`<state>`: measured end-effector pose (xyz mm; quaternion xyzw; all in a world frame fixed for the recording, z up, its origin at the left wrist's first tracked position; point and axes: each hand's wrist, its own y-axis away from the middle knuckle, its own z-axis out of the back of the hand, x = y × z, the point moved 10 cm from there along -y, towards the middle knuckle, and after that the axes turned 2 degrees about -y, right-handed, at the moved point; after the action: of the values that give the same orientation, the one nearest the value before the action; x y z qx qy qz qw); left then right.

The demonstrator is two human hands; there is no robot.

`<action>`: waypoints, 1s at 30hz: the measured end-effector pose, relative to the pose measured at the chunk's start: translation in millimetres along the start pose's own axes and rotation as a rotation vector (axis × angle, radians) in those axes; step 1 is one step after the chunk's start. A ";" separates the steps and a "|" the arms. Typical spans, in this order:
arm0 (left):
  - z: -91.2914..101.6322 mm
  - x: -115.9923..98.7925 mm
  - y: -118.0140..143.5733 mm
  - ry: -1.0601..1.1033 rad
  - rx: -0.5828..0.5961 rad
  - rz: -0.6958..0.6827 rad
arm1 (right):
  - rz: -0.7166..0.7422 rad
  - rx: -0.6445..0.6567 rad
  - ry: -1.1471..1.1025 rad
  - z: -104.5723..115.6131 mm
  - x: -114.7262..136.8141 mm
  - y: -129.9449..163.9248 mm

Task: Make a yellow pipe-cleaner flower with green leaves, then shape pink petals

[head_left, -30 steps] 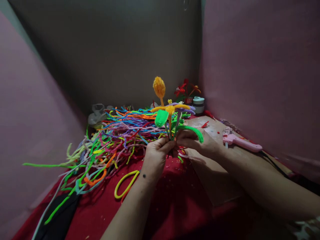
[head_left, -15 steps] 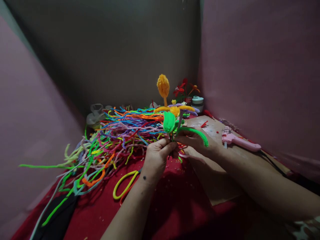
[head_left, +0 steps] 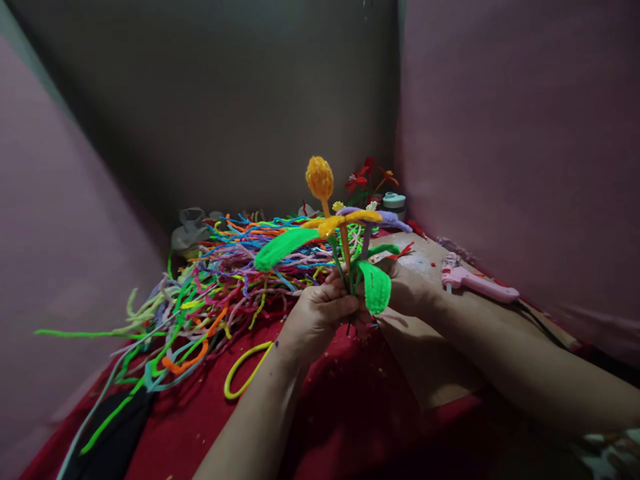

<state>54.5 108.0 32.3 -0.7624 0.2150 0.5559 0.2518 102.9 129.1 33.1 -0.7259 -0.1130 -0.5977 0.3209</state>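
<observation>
A small bouquet of pipe cleaner flowers (head_left: 345, 247) stands upright between my hands. It has an orange oval bud (head_left: 319, 177) on top, an orange flower (head_left: 333, 224) and a purple flower (head_left: 393, 219) below, and bright green leaves (head_left: 375, 287) hanging outward. My left hand (head_left: 325, 310) is closed round the stems near their lower ends, thumb across the front. On the far right side of the stems, my right hand (head_left: 407, 290) is closed against the bouquet; its fingertips are partly hidden behind a leaf and the stems.
Loose pipe cleaners (head_left: 240, 267) lie heaped at the back left. Yellow-handled scissors (head_left: 245, 373) rest on the red cloth (head_left: 340, 413). A pink glue gun (head_left: 475, 281) lies on a board at right. Red flowers (head_left: 367, 175) and a lidded jar (head_left: 395, 203) stand behind.
The bouquet has been turned and tilted in my hands: one green leaf now points left and another hangs at the front right. The orange bud has shifted slightly left and down.
</observation>
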 end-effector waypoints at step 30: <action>-7.4 11.5 0.1 0.209 0.034 0.053 | 0.109 -0.122 -0.047 1.3 18.9 2.5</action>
<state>63.3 102.7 23.2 -0.8059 0.2697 0.4761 0.2261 110.2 123.9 50.0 -0.7630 -0.0441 -0.5681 0.3053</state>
